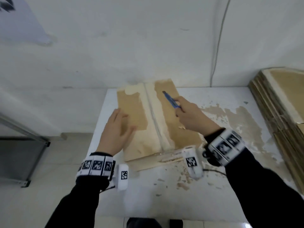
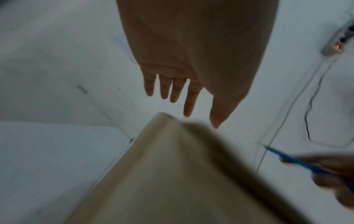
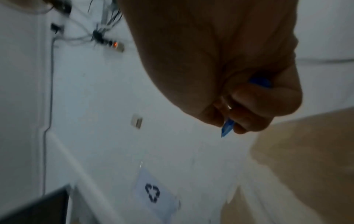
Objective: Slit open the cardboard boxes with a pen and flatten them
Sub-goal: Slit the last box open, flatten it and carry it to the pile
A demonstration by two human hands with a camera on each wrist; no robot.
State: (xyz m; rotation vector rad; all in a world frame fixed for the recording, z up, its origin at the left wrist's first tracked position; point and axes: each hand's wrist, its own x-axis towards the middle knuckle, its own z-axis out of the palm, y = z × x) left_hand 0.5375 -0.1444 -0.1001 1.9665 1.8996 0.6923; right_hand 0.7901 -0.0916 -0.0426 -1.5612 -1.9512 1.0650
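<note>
A brown cardboard box lies on the white table, with a taped seam down its middle and torn pale patches. My left hand hovers over the box's left half with its fingers straight; in the left wrist view the left hand shows clear space between it and the box. My right hand grips a blue pen above the box's right half, tip pointing away. The right wrist view shows the pen sticking out from the curled fingers.
A stack of flattened cardboard lies at the table's right edge. Paper scraps and torn brown residue litter the tabletop. A white wall with a cable stands behind. A grey metal frame is at the left.
</note>
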